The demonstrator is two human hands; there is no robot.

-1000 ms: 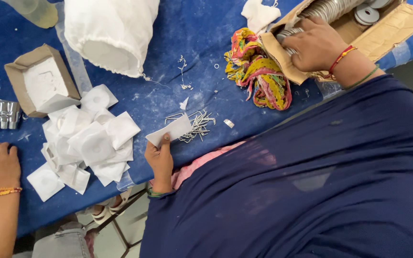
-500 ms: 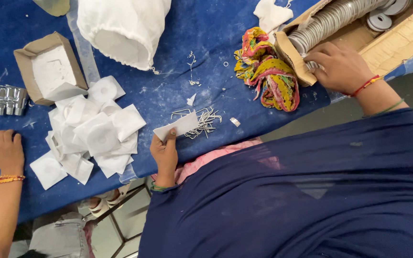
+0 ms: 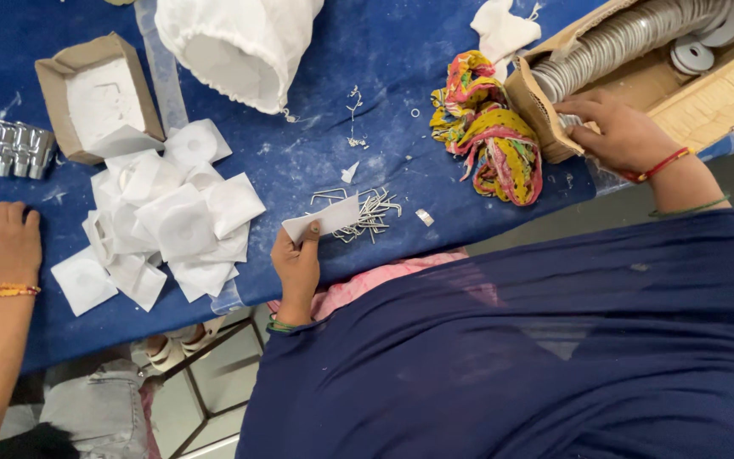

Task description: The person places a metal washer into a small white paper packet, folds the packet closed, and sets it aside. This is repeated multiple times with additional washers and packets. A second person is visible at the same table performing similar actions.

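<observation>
Your left hand [image 3: 296,265] pinches a white paper packet [image 3: 323,218] at the counter's [image 3: 367,59] near edge, just beside a small heap of bent wire pins [image 3: 369,212], while your right hand [image 3: 615,132] reaches into the open end of the cardboard box [image 3: 728,81], fingers on the row of metal discs [image 3: 613,42]. A crumpled multicoloured cloth [image 3: 490,136] lies against that box, a pile of white packets [image 3: 172,221] lies toward the far-left end, and another person's hand [image 3: 12,242] rests flat beyond it.
</observation>
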